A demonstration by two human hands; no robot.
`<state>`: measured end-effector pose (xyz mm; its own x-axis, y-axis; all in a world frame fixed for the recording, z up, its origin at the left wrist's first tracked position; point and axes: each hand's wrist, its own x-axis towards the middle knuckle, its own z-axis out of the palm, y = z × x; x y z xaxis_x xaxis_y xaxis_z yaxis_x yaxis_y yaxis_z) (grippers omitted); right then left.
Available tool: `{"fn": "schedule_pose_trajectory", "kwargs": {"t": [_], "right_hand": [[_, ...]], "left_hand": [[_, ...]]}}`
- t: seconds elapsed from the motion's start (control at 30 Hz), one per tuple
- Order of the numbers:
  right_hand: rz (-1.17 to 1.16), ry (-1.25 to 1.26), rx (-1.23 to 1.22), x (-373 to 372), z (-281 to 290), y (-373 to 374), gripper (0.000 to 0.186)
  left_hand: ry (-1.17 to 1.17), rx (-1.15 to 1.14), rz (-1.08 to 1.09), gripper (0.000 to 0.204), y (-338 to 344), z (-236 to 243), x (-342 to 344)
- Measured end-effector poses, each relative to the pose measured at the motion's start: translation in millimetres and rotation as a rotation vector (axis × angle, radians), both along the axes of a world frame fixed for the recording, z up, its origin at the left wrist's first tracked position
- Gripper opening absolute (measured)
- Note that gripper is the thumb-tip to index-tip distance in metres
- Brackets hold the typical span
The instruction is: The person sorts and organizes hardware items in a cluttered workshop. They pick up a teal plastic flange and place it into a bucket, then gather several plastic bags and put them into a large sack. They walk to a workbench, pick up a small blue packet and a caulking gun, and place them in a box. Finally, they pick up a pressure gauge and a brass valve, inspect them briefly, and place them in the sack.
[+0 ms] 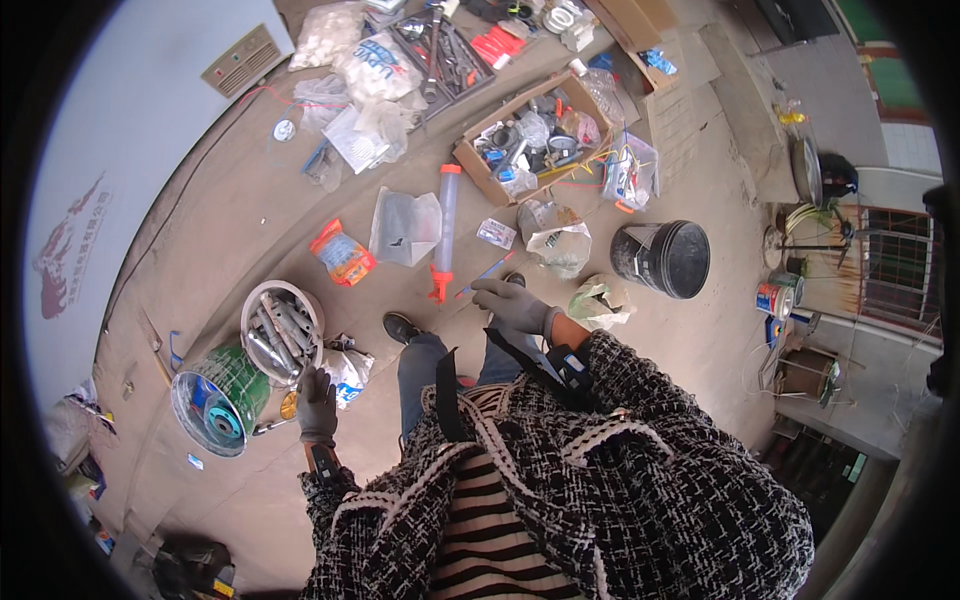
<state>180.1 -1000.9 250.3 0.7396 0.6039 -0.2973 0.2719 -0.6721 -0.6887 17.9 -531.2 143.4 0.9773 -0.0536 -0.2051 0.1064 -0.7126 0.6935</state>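
My left hand [317,404], in a grey glove, points its stretched fingers toward a round white bucket [313,302] filled with grey metal tube-like parts [283,330]. Just left of that hand, a green drum [240,375] lies tilted, with a teal wheel-like part [224,421] inside. My right hand [514,306], also gloved in grey, is held out in front of my body with its fingers extended leftward. Nothing shows in either hand. Beyond the right hand lie a thin red-and-blue stick [484,274] and a clear tube with orange ends [446,225].
A cardboard box of mixed parts [487,190] stands ahead, beside a clear plastic bin [645,180]. On the right is a black bucket [660,258]. An orange packet [342,253], a clear bag [405,227] and an open whitish sack [555,240] lie on the floor.
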Motion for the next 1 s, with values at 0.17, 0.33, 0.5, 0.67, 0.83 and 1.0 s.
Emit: {"fn": "schedule_pose_trajectory", "kwargs": {"t": [0.17,0.33,0.5,0.67,0.83,1.0], "right_hand": [[-0.255,0.268,0.067,-14,-41,-91,0.034],[-0.464,0.404,0.132,-11,-36,-189,0.039],[-0.982,0.584,0.237,-9,-38,-269,0.043],[-1.132,0.593,0.242,-14,-49,-308,0.045],[-1.086,0.649,0.319,-9,-50,-302,0.052],[-1.142,0.667,0.440,30,-61,-292,0.058]], "left_hand": [[-0.202,0.079,-0.197,0.046,-96,43,71],[0.012,-0.229,-0.045,0.054,-200,43,93],[0.286,-0.585,0.038,0.051,-289,39,125],[0.772,-1.195,0.588,0.047,-352,57,160],[0.764,-1.117,0.528,0.049,-375,68,193],[0.863,-1.142,0.566,0.050,-393,56,226]]}}
